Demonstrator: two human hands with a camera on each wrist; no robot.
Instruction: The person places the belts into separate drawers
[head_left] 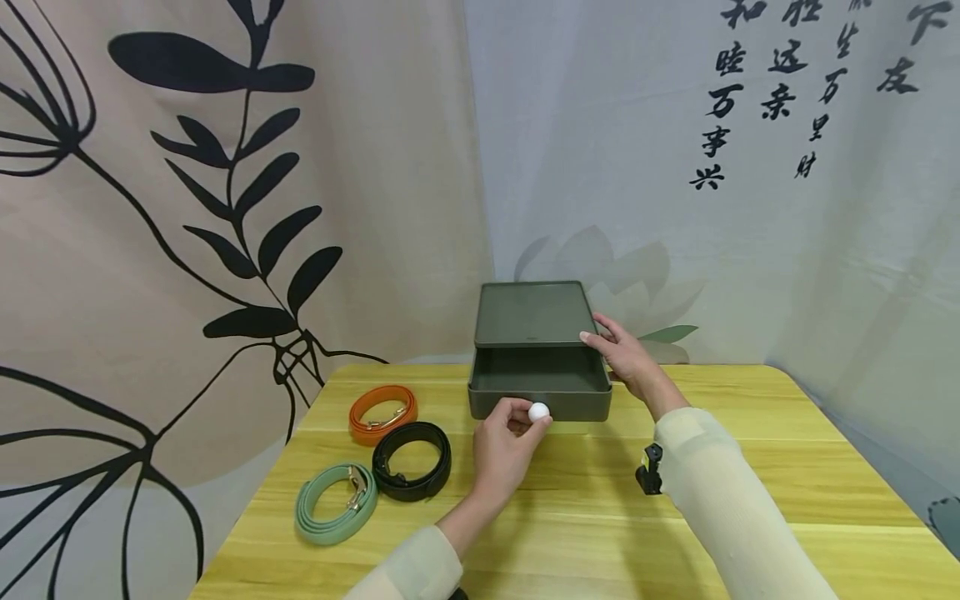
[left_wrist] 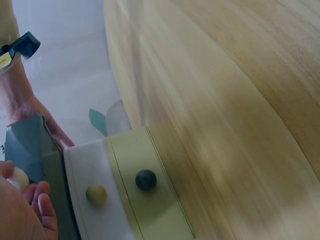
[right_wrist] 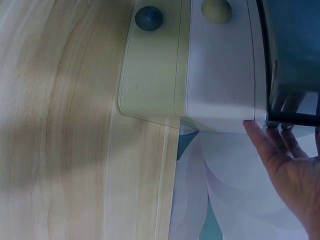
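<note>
A small drawer cabinet with a dark grey top (head_left: pixel 534 312) stands at the back of the table. Its dark grey upper drawer (head_left: pixel 581 407) is pulled out, and the inside shows bare. My left hand (head_left: pixel 501 450) pinches the white round knob (head_left: pixel 538 412) on that drawer's front. My right hand (head_left: pixel 633 364) rests at the cabinet's right side, thumb on the top's edge, fingers against the side wall. In the left wrist view, a white drawer (left_wrist: pixel 87 165) with a yellowish knob (left_wrist: pixel 96 195) and a pale green drawer (left_wrist: pixel 130 150) with a dark knob (left_wrist: pixel 145 180) sit below.
Three coiled straps lie on the left of the wooden table (head_left: pixel 750 500): orange (head_left: pixel 360 427), black (head_left: pixel 437 479) and light green (head_left: pixel 309 517), with metal fittings on the orange and green ones. A printed curtain (head_left: pixel 390 167) hangs close behind the cabinet.
</note>
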